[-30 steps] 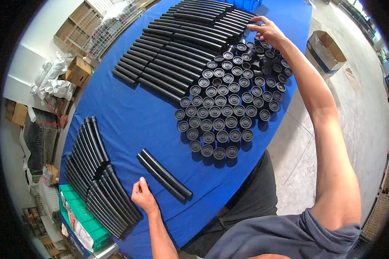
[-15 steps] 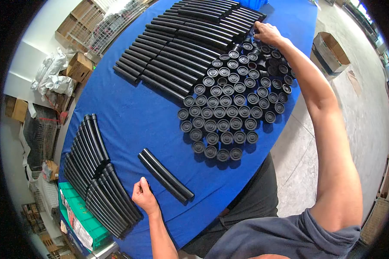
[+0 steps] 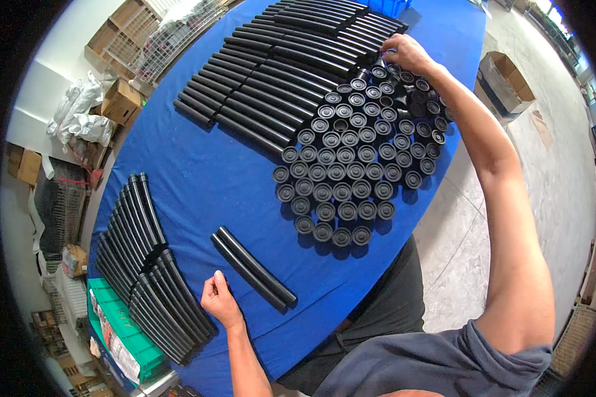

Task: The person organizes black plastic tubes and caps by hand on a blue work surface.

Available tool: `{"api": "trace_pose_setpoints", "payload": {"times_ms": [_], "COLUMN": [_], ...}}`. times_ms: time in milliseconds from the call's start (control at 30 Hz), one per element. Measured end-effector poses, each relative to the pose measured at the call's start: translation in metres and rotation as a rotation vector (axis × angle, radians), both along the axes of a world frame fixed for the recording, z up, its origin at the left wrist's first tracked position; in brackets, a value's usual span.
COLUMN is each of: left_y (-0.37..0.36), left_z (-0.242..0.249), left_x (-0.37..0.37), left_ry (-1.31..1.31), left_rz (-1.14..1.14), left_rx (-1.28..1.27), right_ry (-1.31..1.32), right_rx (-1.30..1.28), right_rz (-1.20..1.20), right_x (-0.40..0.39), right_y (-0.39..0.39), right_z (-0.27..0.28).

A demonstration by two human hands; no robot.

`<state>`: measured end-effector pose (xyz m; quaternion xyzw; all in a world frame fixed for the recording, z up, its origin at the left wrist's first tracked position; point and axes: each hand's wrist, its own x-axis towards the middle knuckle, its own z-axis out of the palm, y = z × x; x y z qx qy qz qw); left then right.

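Right hand: the right hand (image 3: 407,54) is stretched out to the far edge of the cluster of black caps (image 3: 357,155), where it meets the big row of black tubes (image 3: 285,73); its fingers are curled down onto a small black piece there, but I cannot tell whether they have closed on it.
Left hand: the left hand (image 3: 220,303) rests on the counter (image 3: 205,178) near the front edge, fingers loosely bent and holding nothing, just beside the near end of a pair of tubes (image 3: 253,268).
Pair of tubes: two black tubes lying side by side, touching, slanted across the cloth, apart from both stacks.
Caps: dozens of round black caps stand packed together, open sides up, between the pair and the right hand.
Other tubes: the long row fills the far side; a second bunch of curved tubes (image 3: 142,264) lies at the left, well apart from the caps.
In the way: the caps crowd under the right forearm.
Writing: a green crate (image 3: 122,337) at the left corner carries a printed sheet, too small to read.
Surface: blue cloth over the counter.
Room: pale concrete floor, cardboard boxes (image 3: 503,76) at the right, wire racks (image 3: 159,33) and bagged goods at the left.
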<state>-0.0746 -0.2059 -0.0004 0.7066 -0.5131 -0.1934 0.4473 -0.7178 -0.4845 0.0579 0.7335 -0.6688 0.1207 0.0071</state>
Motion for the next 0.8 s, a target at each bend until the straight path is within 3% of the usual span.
{"api": "trace_pose_setpoints", "payload": {"times_ms": [33, 300, 533, 800], "left_y": [0.0, 0.0, 0.001, 0.001], "left_z": [-0.001, 0.001, 0.004, 0.004], "left_x": [0.0, -0.001, -0.003, -0.004], "left_ry": [-0.008, 0.011, 0.019, 0.018], "left_rz": [-0.009, 0.014, 0.01, 0.014], "left_rx": [-0.015, 0.01, 0.014, 0.033], "right_ry": [0.14, 0.171, 0.109, 0.053], "right_rx": [-0.16, 0.069, 0.092, -0.181], "right_rz": [0.059, -0.126, -0.232, -0.188], "right_x": [0.007, 0.015, 0.007, 0.013], "right_y": [0.007, -0.001, -0.004, 0.003], "right_z": [-0.007, -0.012, -0.022, -0.011]}}
